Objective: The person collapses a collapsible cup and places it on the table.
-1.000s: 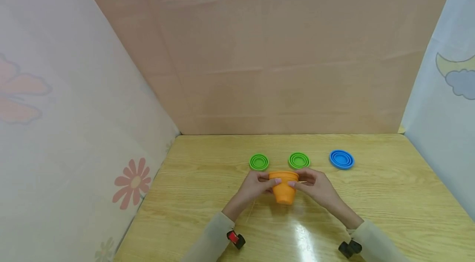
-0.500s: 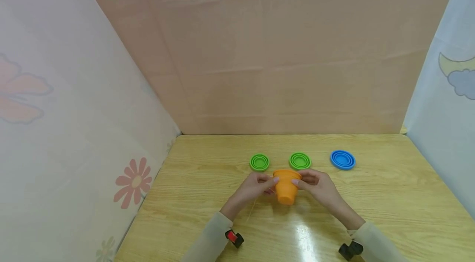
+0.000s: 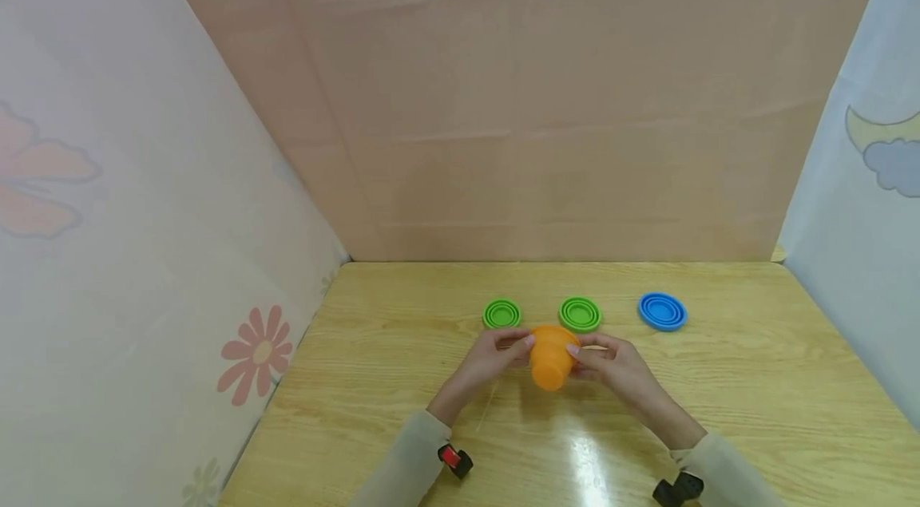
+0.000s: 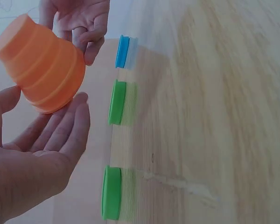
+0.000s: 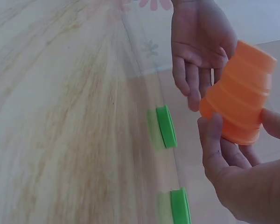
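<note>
An orange collapsible cup [image 3: 551, 363], its ribbed wall drawn out to full height, is held above the table between both hands. Its wide rim points away and its narrow base tilts toward the head camera. On the left side, my left hand [image 3: 487, 359] pinches the cup near the rim with thumb and fingers. My right hand [image 3: 624, 373] grips the opposite side the same way. In the left wrist view the ribs of the cup [image 4: 44, 67] show plainly. The right wrist view shows the cup [image 5: 240, 95] bent a little along its side.
Two flattened green collapsible cups [image 3: 501, 314] [image 3: 579, 315] lie on the wooden table [image 3: 388, 347] just beyond the hands. Farther right lies a flattened blue collapsible cup [image 3: 662, 311]. A brown back wall [image 3: 503, 132] and pale side walls enclose the table.
The orange cup has tipped so that its base turns up toward the head camera. Both hands keep hold of it and have shifted only slightly.
</note>
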Tool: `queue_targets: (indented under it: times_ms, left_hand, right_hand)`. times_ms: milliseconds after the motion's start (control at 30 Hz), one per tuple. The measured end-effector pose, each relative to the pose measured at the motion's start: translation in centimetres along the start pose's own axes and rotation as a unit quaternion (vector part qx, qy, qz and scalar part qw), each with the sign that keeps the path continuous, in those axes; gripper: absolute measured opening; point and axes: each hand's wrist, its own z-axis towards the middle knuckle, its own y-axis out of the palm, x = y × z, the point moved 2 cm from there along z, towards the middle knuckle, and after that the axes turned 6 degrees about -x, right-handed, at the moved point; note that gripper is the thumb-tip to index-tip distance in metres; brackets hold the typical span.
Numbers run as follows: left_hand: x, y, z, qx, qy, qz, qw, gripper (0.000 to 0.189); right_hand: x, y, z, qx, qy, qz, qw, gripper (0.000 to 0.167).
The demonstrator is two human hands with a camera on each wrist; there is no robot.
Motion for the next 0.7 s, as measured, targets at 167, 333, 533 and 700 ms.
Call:
queue_targets:
  times_ms: [167, 333, 533, 700]
  left_hand:
    - [0.1, 0.7, 0.3, -0.003, 0.013, -0.023, 0.9997, 0.043]
    - [-0.3, 1.3, 0.3, 0.003, -0.005, -0.049, 0.9988, 0.039]
    - [-0.8, 1.7, 0.4, 0.008, -0.024, -0.066, 0.9975, 0.036]
    - [-1.0, 2.2, 0.5, -0.021, -0.037, -0.105, 0.9936, 0.036]
  right_hand:
    - [0.2, -0.1, -0.3, -0.023, 0.018, 0.034, 0.999, 0.04]
    - [0.6, -0.3, -0.5, -0.053, 0.027, 0.052, 0.9969, 0.031]
    - [0.7, -0.6, -0.5, -0.049, 0.024, 0.036, 0.9979, 0.026]
    - [0.5, -0.7, -0.5, -0.042, 0.033, 0.024, 0.9983, 0.029]
